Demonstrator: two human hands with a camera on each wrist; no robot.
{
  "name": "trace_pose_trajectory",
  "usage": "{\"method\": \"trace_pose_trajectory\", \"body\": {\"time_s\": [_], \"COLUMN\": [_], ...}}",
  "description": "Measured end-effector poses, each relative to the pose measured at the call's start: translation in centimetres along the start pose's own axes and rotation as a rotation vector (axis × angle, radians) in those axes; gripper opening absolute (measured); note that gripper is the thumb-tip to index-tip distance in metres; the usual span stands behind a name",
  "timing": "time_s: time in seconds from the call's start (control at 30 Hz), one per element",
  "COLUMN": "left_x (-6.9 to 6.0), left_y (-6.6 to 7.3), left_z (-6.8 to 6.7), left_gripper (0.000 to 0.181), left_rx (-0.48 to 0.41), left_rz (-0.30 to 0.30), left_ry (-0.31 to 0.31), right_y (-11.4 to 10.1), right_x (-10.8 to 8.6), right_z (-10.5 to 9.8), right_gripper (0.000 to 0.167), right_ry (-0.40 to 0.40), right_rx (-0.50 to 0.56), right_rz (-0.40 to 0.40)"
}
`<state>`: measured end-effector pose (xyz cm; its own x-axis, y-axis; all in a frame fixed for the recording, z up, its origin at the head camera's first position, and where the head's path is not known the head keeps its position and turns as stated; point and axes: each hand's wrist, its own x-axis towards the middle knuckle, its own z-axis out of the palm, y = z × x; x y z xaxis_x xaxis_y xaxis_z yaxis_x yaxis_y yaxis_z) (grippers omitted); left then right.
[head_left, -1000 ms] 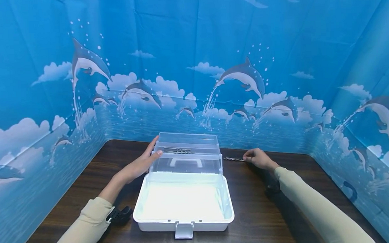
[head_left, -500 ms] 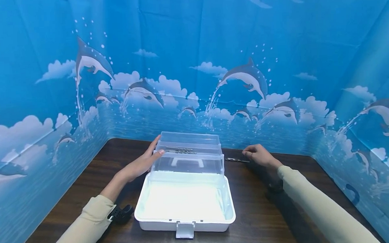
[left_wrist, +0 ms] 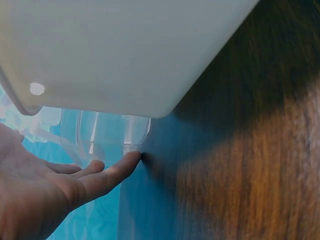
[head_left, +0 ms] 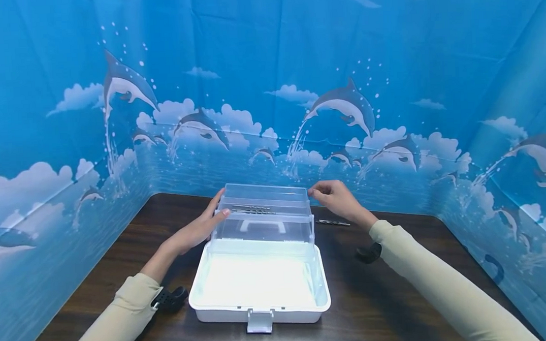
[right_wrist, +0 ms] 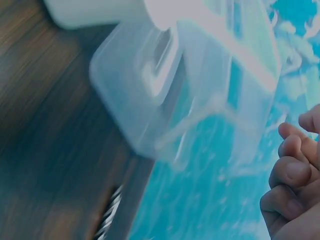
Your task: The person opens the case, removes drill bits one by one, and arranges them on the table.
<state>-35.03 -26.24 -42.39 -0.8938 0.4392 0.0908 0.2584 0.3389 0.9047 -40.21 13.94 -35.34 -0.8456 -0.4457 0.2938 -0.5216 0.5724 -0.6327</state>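
Note:
A white storage box (head_left: 259, 317) stands with its clear lid (head_left: 265, 191) tipped back behind it. Several metal drill bits (head_left: 254, 210) lie in a clear compartment of that lid. My left hand (head_left: 198, 232) rests along the lid's left side, its fingers extended; in the left wrist view, a fingertip reaches the clear plastic corner. By the lid's right back corner is my right hand (head_left: 338, 198), fingers loosely curled. The right wrist view shows nothing between those fingers (right_wrist: 290, 172), slightly apart from the lid. Another drill bit (head_left: 332, 222) lies on the table right of the box.
The dark wooden table (head_left: 361, 299) ends at a blue dolphin-print backdrop (head_left: 251, 90), which rises behind and on both sides. A latch (head_left: 260, 322) hangs from the box's front. Black straps sit at both wrists, one seen on the left wrist (head_left: 169, 298).
My right hand has let go of the drill bit on the table and moved left and back to the lid's right corner. The left hand stays on the lid's left side.

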Motion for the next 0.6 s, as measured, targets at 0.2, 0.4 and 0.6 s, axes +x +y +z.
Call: {"method": "trace_pose_trajectory", "body": {"time_s": [0.2, 0.4, 0.6], "left_x": [0.0, 0.0, -0.1], "left_y": [0.0, 0.0, -0.1], "left_z": [0.0, -0.1, 0.0], "left_gripper": [0.076, 0.076, 0.072], "left_rx": [0.004, 0.016, 0.018], "left_rz": [0.008, 0.013, 0.018], "left_ry": [0.009, 0.013, 0.011], "right_y": [-2.9, -4.8, -6.0], "right_x": [1.2, 2.4, 3.1], "right_z": [1.4, 2.8, 4.0], "right_gripper": [0.027, 0.019, 0.016], "right_ry": [-0.115, -0.268, -0.332], "right_rx": [-0.072, -0.151, -0.185], "right_rz": [-0.097, -0.172, -0.208]}}
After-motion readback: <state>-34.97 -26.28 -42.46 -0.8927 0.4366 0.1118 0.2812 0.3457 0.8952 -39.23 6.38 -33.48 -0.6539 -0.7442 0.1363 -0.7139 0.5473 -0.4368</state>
